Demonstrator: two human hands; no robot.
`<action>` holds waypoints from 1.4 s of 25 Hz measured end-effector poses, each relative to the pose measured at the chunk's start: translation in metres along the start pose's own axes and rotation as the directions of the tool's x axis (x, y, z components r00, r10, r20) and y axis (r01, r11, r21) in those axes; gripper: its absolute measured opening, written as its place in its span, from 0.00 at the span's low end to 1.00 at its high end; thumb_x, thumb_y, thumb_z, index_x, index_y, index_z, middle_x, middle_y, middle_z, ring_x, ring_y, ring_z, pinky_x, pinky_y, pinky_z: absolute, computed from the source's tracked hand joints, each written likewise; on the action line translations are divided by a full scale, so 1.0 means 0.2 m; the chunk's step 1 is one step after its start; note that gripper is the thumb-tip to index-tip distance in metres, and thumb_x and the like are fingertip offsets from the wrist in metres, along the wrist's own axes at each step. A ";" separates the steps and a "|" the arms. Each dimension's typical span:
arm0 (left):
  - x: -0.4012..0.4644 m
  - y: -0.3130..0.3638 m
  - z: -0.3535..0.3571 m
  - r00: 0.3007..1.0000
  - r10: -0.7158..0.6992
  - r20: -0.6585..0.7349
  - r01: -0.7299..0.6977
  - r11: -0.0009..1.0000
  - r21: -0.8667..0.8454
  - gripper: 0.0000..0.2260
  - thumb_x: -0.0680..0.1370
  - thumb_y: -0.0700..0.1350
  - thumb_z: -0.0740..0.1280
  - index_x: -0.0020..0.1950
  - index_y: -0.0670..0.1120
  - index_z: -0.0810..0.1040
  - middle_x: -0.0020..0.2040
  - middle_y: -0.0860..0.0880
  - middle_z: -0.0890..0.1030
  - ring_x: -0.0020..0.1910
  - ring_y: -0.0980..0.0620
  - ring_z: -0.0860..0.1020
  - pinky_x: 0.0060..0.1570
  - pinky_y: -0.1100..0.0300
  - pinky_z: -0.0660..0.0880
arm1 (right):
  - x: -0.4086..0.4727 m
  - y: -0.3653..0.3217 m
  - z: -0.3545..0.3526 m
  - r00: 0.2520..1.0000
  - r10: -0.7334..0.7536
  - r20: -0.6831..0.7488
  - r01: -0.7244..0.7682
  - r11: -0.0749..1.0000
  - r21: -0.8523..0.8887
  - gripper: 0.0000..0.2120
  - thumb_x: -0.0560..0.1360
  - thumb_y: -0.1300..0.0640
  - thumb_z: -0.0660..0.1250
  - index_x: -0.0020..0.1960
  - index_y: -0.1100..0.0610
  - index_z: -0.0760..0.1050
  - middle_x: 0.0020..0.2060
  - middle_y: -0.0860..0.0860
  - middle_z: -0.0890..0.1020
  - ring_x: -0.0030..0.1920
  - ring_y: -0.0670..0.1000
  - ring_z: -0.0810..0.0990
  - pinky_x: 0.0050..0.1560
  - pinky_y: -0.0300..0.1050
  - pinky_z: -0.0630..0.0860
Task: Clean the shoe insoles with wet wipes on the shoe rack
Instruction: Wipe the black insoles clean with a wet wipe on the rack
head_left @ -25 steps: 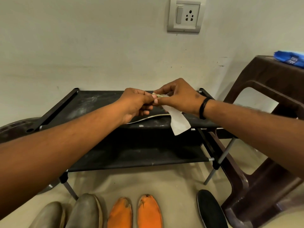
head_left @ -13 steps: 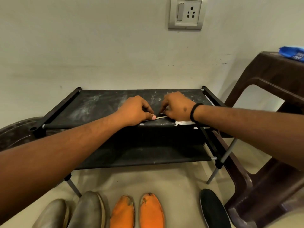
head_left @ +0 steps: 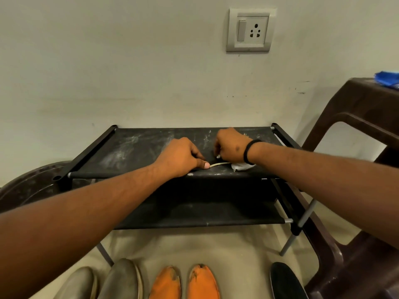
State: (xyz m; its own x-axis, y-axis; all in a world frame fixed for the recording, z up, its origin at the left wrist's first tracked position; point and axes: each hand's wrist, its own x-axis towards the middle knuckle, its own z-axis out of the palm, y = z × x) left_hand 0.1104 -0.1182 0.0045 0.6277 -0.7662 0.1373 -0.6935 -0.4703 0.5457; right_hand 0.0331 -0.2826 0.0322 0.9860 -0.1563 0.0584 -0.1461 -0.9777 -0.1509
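A dark insole with a pale edge (head_left: 218,164) lies flat on the top shelf of the black shoe rack (head_left: 133,147), mostly hidden under my hands. My left hand (head_left: 183,157) presses down on its left part, thumb at the pale edge. My right hand (head_left: 232,146), with a black wristband, has its fingers curled round a crumpled white wet wipe (head_left: 240,166) and holds it against the insole's right part. Part of the wipe pokes out beneath the wrist.
On the floor in front stand a grey pair of shoes (head_left: 121,279), an orange pair (head_left: 187,281) and a black insole (head_left: 286,281). A brown plastic chair (head_left: 358,147) stands at the right with a blue packet (head_left: 387,79) on it. The wall with a socket (head_left: 250,30) is behind.
Both hands came down from mid-air to the top shelf. The wipe, hanging loose before, is now bunched under my right hand on the insole.
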 end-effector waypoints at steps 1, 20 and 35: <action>0.00 0.00 0.00 1.000 -0.001 -0.003 0.001 1.000 -0.006 0.11 0.69 0.53 0.78 0.49 0.52 0.87 0.49 0.54 0.87 0.49 0.59 0.82 0.56 0.59 0.78 | -0.04 0.01 0.00 1.000 0.002 0.002 -0.002 0.999 0.033 0.10 0.73 0.67 0.65 0.47 0.60 0.84 0.45 0.54 0.85 0.48 0.53 0.83 0.53 0.46 0.79; -0.07 0.07 -0.03 0.986 -0.101 -0.130 0.135 0.950 0.282 0.14 0.67 0.67 0.74 0.38 0.56 0.85 0.34 0.59 0.82 0.38 0.60 0.79 0.55 0.51 0.76 | -0.02 0.05 -0.03 0.995 0.000 0.103 -0.023 0.975 0.221 0.03 0.72 0.59 0.74 0.41 0.58 0.84 0.41 0.52 0.86 0.42 0.51 0.83 0.48 0.46 0.81; -0.14 0.01 -0.06 0.995 -0.102 -0.017 0.103 0.994 0.044 0.13 0.71 0.56 0.77 0.53 0.54 0.86 0.57 0.56 0.84 0.55 0.59 0.81 0.62 0.57 0.76 | 0.02 0.03 -0.01 0.978 0.178 -0.106 -0.176 0.984 0.027 0.08 0.76 0.60 0.68 0.53 0.64 0.79 0.52 0.62 0.82 0.52 0.62 0.81 0.48 0.47 0.75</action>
State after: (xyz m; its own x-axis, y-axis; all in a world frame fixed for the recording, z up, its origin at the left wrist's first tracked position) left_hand 0.0969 -0.0919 0.0120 0.7010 -0.7068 0.0949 -0.6402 -0.5651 0.5205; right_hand 0.0358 -0.2897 0.0335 0.9300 -0.3418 0.1350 -0.3151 -0.9307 -0.1855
